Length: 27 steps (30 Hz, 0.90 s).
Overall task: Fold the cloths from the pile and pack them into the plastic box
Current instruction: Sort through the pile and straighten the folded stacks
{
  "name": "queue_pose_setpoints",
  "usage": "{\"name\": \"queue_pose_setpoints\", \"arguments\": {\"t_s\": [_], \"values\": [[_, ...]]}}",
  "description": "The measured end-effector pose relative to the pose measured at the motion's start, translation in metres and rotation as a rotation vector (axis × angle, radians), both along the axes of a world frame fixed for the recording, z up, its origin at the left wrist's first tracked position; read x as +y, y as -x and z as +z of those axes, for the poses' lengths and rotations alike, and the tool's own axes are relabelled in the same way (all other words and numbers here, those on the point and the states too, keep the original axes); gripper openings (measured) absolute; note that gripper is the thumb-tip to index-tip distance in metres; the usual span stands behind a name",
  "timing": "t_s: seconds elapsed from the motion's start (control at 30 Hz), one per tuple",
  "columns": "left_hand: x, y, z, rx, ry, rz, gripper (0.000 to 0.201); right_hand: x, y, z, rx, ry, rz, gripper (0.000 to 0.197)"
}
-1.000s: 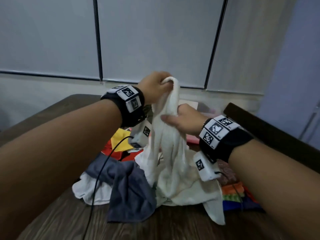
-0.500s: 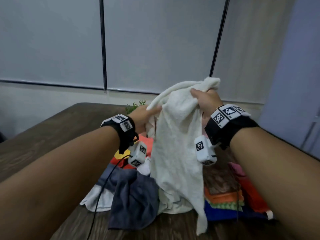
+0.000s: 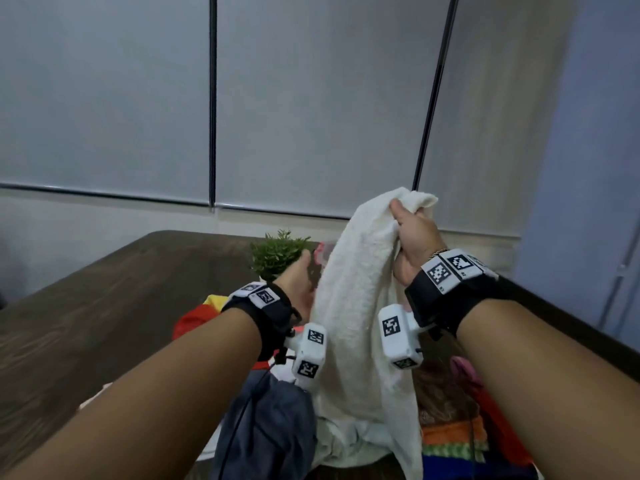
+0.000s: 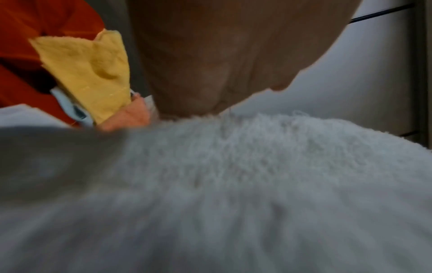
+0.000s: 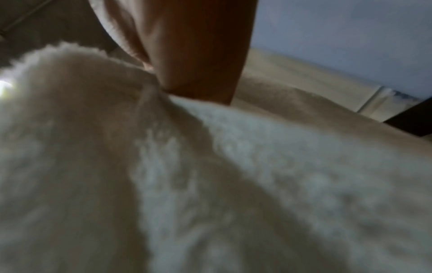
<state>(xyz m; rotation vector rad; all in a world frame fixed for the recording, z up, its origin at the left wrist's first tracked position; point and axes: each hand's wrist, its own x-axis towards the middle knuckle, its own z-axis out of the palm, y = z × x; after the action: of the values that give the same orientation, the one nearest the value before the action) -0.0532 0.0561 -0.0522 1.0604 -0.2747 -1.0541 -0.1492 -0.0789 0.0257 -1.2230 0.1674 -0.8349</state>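
A white terry towel point(image 3: 360, 306) hangs in the air above the cloth pile, its lower end still resting on the pile. My right hand point(image 3: 414, 237) grips its bunched top corner, held high at centre right. My left hand point(image 3: 299, 282) is lower, at the towel's left edge, with the thumb up beside the cloth and the fingers hidden behind it. In the left wrist view the towel point(image 4: 257, 166) covers everything past my palm point(image 4: 210, 55). The right wrist view shows the towel point(image 5: 233, 184) draped under my right hand point(image 5: 194, 46). A clear pinkish container point(image 3: 322, 254) peeks out behind the towel.
The pile on the dark wooden table point(image 3: 104, 306) holds a grey-blue cloth point(image 3: 273, 427), a red cloth point(image 3: 194, 317), a yellow cloth point(image 3: 211, 301) and an orange, green and blue striped one point(image 3: 450, 441). A small green plant point(image 3: 277, 252) stands behind my left hand.
My right hand took the towel's top and lifted it up and to the right. The left hand let the top go and moved down the left edge. The towel now hangs spread out.
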Motion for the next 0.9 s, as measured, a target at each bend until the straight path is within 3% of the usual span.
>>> {"name": "queue_pose_setpoints", "arguments": {"t_s": [0.1,0.17,0.23,0.3,0.4,0.53,0.63,0.67,0.77,0.9], "values": [[-0.001,-0.002,-0.012,-0.183,-0.138,-0.163,0.044,-0.006,0.001,-0.006,0.026,0.037,-0.050,0.023],[0.000,-0.003,-0.009,-0.292,-0.208,-0.087,0.029,-0.012,0.004,-0.012,0.122,0.129,-0.098,0.022],[0.001,-0.009,0.000,-0.315,-0.116,0.082,0.025,-0.017,0.010,-0.014,0.281,0.317,-0.183,0.015],[0.003,-0.020,0.011,-0.343,0.014,0.316,0.020,-0.025,0.012,-0.015,0.455,0.462,-0.288,0.022],[0.012,-0.051,0.022,-0.374,0.131,0.630,0.006,-0.044,0.021,-0.014,0.529,0.498,-0.385,0.040],[0.032,-0.074,0.044,-0.436,0.198,0.790,0.014,-0.057,0.022,0.001,0.397,0.311,-0.464,0.034],[0.044,-0.074,0.063,-0.427,0.302,0.814,0.030,-0.050,0.021,0.021,0.138,0.171,-0.365,0.006],[0.047,-0.075,0.068,-0.416,0.316,0.820,0.034,-0.052,0.019,0.026,0.087,0.174,-0.346,0.012],[0.058,-0.079,0.081,-0.491,0.245,0.814,0.027,-0.061,0.016,0.034,0.165,0.434,-0.434,0.026],[0.072,-0.088,0.099,-0.892,-0.020,0.944,0.031,-0.068,0.026,0.054,0.229,0.583,-0.757,0.029]]}}
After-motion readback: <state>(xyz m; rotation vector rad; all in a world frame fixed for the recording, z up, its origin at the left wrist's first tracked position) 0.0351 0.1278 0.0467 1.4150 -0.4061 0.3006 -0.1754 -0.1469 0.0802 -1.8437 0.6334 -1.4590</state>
